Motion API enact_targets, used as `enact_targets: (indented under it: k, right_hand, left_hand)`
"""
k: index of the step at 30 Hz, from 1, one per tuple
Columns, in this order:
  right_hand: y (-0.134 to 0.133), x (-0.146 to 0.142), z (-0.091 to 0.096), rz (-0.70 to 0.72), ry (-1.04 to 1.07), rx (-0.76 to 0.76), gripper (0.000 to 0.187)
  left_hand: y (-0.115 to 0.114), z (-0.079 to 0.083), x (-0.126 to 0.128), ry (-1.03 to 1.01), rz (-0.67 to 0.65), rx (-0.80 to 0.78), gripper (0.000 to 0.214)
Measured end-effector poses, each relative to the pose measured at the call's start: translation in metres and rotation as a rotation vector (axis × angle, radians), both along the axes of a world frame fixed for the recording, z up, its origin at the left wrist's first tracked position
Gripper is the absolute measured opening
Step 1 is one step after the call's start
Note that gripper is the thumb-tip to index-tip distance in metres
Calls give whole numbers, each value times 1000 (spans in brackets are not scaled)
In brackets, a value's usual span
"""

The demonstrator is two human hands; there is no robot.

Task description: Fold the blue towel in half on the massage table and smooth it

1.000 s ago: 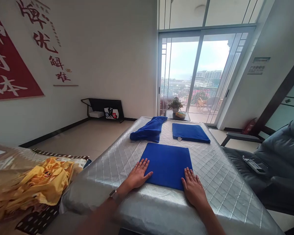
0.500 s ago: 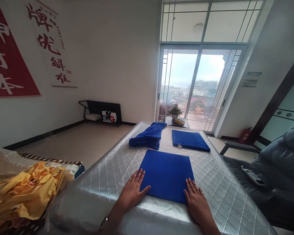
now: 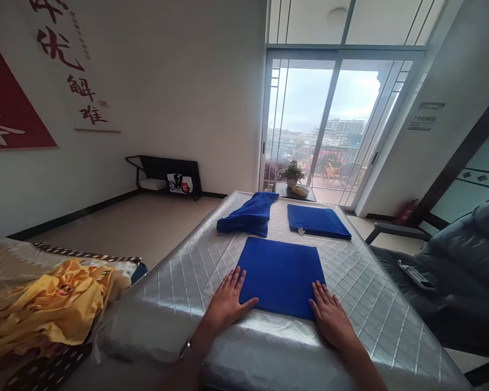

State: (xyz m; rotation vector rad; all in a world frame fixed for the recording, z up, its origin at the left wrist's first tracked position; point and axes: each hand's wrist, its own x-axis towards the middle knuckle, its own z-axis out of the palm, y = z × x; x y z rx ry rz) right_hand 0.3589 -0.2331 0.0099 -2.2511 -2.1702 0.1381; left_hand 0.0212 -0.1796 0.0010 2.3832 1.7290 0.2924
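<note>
A flat, folded blue cloth [image 3: 280,277] lies squared up near the front of the silver quilted mattress [image 3: 370,304]. My left hand [image 3: 229,301] rests open at its left edge, fingers stretched and thumb on the near left corner. At the right edge, my right hand [image 3: 329,312] lies flat with fingers extended, touching the near right corner. Farther back sits a second folded blue cloth [image 3: 318,221] with a small white tag. Beside it on the left is a crumpled blue cloth [image 3: 248,214].
Yellow printed cloth [image 3: 69,301] is heaped on a surface to the left. A black armchair [image 3: 464,271] holding a pale handheld device [image 3: 416,276] stands to the right. Beyond the mattress, a small table bears a potted plant [image 3: 292,172] before glass sliding doors [image 3: 301,125].
The view has tilted down and shifted slightly. Both hands stay flat at the edges of the front folded cloth, with no clear change in the cloths.
</note>
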Motion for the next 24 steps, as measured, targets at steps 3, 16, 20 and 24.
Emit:
enact_targets:
  k: [3, 16, 20, 24]
  right_hand:
    - [7, 4, 5, 19, -2, 5, 63]
    - [61, -1, -1, -44, -3, 21, 67]
    - [59, 0, -5, -49, 2, 34, 67]
    - [57, 0, 1, -20, -20, 36, 64]
  left_hand:
    - [-1, 3, 1, 7, 1, -15, 104]
    - [13, 16, 11, 38, 16, -29, 101]
    - [24, 36, 84, 5, -121, 20, 91]
    - [34, 39, 173, -4, -400, 63, 81]
